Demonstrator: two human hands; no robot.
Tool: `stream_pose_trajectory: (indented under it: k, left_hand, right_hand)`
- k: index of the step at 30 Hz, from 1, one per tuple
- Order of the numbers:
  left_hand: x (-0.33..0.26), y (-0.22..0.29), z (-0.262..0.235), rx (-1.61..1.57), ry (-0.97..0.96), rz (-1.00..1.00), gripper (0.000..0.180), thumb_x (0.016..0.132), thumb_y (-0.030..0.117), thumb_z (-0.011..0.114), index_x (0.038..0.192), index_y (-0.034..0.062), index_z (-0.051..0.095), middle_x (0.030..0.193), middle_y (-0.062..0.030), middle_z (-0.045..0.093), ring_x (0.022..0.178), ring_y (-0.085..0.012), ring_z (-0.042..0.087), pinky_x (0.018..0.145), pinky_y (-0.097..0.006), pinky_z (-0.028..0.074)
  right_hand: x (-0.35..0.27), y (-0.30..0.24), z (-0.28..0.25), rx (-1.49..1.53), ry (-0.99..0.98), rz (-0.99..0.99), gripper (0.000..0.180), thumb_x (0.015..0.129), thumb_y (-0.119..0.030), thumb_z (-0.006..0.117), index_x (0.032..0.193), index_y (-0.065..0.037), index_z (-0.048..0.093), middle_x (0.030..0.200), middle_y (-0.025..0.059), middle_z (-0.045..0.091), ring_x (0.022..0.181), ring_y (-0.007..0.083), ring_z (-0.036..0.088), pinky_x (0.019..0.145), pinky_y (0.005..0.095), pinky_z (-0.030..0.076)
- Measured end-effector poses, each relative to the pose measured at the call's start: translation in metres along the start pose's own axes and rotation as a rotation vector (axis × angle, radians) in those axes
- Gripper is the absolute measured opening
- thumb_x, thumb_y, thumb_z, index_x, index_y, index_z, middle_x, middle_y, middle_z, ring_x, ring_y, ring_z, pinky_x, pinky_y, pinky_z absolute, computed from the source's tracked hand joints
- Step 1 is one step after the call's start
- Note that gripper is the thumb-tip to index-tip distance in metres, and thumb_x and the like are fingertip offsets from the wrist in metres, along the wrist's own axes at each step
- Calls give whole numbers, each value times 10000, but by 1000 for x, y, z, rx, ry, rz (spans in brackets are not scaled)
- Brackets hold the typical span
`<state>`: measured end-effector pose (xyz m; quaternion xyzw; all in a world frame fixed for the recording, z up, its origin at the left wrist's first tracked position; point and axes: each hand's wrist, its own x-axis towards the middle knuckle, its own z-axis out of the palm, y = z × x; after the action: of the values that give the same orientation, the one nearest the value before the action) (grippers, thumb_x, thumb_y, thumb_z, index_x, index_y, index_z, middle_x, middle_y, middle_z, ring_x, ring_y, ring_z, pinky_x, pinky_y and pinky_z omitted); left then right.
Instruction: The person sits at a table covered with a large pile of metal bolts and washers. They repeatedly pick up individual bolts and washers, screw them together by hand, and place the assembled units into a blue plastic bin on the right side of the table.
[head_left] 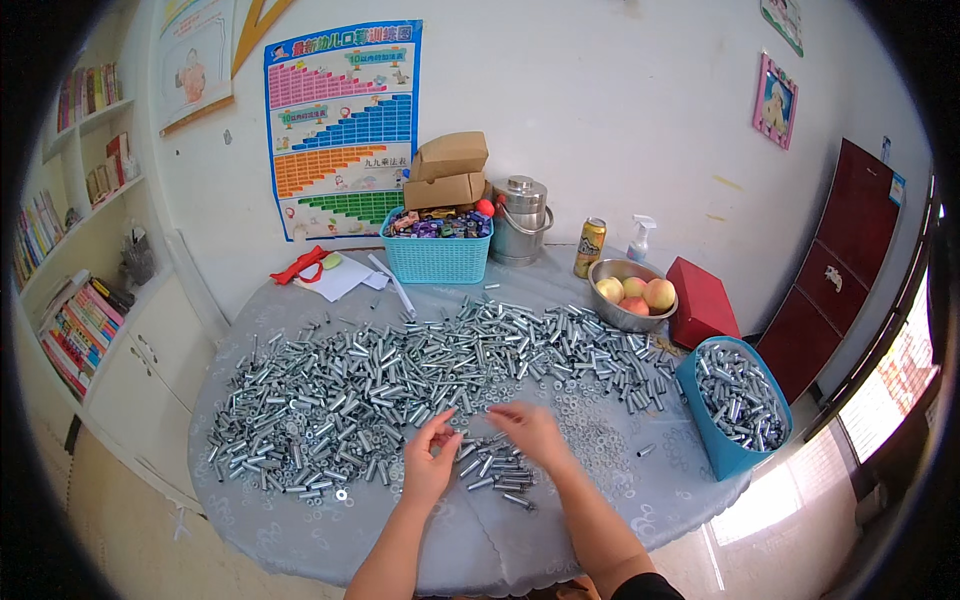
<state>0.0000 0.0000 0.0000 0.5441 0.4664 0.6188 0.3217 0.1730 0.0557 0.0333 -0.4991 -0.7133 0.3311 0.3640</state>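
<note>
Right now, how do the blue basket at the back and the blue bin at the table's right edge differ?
The blue basket is a latticed rectangle standing upright; the blue bin is smooth-walled and tilted. The basket holds colourful packets under cardboard boxes; the bin holds silver metal sleeves. Both are blue, open-topped containers.

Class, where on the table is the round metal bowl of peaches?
In the head view, the round metal bowl of peaches sits at the table's far right, between the gold drinks can and the flat red box.
</note>
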Motion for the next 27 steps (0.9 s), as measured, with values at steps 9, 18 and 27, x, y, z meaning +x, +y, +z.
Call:
stream_pose_trajectory:
  k: [9,18,27]
  left_hand:
    - [4,-17,6,-155,99,-52,236,767,-3,619,1002,20,616,803,-3,580,688,-50,504,631,-182,416]
    - [4,-16,-2,-112,99,-93,228,766,-8,618,992,20,621,807,4,568,677,-45,489,616,-178,404]
    - [4,-17,-5,-162,90,-90,232,769,-19,619,999,16,615,823,-5,571,705,-46,503,642,-174,421]
  right_hand:
    - [10,83,-66,-581,339,358,183,659,-229,667,792,-103,662,798,114,644,760,284,614,673,388,482]
    - [11,91,-57,-451,386,332,176,624,-204,708,753,-91,668,713,101,642,683,249,616,618,347,479]
    - [7,87,-57,-406,173,353,234,616,-224,737,791,-81,676,732,82,652,688,217,623,646,324,482]
